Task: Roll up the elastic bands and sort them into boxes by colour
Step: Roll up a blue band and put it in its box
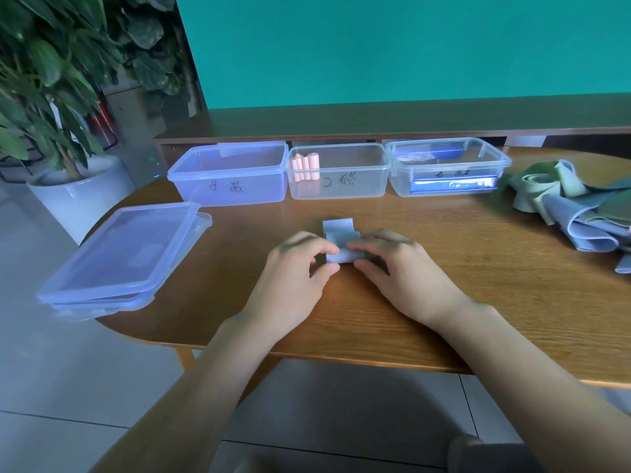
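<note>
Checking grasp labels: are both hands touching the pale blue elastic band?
Touching. Head view: left hand and right hand fingertips pinch the pale blue elastic band from either side.

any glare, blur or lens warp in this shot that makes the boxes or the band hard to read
Head view: wide-angle warp bows the table edge and the stacked lids; a bright blue glare streak crosses the right box, hiding its contents; the marker labels on the boxes are soft and unreadable; the pale blue band between left hand and right hand is sharp enough, with soft shadows beneath.

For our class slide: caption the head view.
Both hands roll a pale blue band before three boxes.
</note>
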Available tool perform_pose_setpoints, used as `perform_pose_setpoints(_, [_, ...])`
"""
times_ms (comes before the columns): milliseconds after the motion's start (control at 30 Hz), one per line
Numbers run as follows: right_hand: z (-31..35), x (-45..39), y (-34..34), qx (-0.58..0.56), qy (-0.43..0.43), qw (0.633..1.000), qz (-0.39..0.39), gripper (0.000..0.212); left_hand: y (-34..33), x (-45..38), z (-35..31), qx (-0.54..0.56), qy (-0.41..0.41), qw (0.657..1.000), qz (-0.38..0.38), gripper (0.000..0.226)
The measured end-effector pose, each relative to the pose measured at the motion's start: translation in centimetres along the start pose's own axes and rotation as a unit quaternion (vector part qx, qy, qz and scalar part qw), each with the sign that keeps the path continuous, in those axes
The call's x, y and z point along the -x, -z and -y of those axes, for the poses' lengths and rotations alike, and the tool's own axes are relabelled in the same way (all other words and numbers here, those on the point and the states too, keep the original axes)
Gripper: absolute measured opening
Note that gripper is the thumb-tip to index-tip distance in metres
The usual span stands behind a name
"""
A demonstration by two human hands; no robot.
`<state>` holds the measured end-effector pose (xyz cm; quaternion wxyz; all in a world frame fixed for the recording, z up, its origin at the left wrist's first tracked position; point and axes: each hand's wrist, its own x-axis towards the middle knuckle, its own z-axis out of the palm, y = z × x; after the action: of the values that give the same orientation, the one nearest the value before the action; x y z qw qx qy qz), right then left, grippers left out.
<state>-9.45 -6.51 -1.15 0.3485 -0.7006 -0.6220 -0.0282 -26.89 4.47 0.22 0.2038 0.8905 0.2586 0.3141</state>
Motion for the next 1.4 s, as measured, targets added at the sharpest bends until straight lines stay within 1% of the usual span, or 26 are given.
perform_pose_setpoints(133, [0.0,-0.2,-0.1,0.028,-0.003,1.0,0.012,0.034,-0.3,-0.3,0.3,-0.011,-0.002,1.0,0.009,0.019])
perform_pose_setpoints(200, [0.1,-0.3,-0.1,0.025,0.007,1.0,-0.005,0.03,-0.3,-0.5,0.4,-0.017,-0.005,1.0,0.01,0.019])
perform_pose_setpoints(267, [0.3,-0.3,0.0,0.026,0.008,1.0,-0.002,0.027,-0.4,-0.7,0.6,-0.021,-0.01,1.0,0.007,0.02])
perform_pose_setpoints(433, [-0.1,-1.0,-0.1,0.053,0.003,0.998,0.019,0.032,-0.6,-0.9,0.3,-0.07,-0.017,0.997,0.008,0.032])
perform_pose_setpoints(567, [-0.4,-1.7,-0.2,0.06,0.0,0.998,0.026,0.034,-0.6,-1.1,0.1,-0.09,-0.034,0.995,0.007,0.026])
perform_pose_setpoints(700, [-0.3,-2.0,0.0,0.057,0.013,0.998,0.009,0.032,-0.9,-1.7,0.3,-0.107,-0.025,0.994,0.017,0.03])
perform_pose_setpoints(800, [-0.5,-2.1,0.0,0.051,0.014,0.999,0.005,0.029,-1.2,-2.3,0.6,-0.108,-0.02,0.994,0.021,0.033])
perform_pose_setpoints(933, [-0.8,-2.4,-0.2,0.06,0.001,0.998,0.016,0.033,-1.4,-2.8,0.7,-0.11,-0.018,0.994,0.012,0.035])
perform_pose_setpoints(1100, [-1.1,-3.0,-0.2,0.068,-0.014,0.997,0.029,0.036,-1.3,-2.8,0.8,-0.111,-0.038,0.993,0.0,0.028])
perform_pose_setpoints(1200, [-1.0,-3.2,-0.2,0.07,-0.008,0.997,0.035,0.037,-1.4,-3.0,0.9,-0.12,-0.031,0.992,0.002,0.032])
perform_pose_setpoints(1300, [-0.9,-3.4,-0.1,0.057,0.002,0.998,0.021,0.034,-1.6,-3.4,1.2,-0.123,-0.02,0.992,0.011,0.037])
perform_pose_setpoints(1400, [-1.0,-3.4,-0.1,0.057,-0.004,0.998,0.027,0.033,-1.7,-3.8,1.3,-0.12,-0.01,0.993,0.018,0.039])
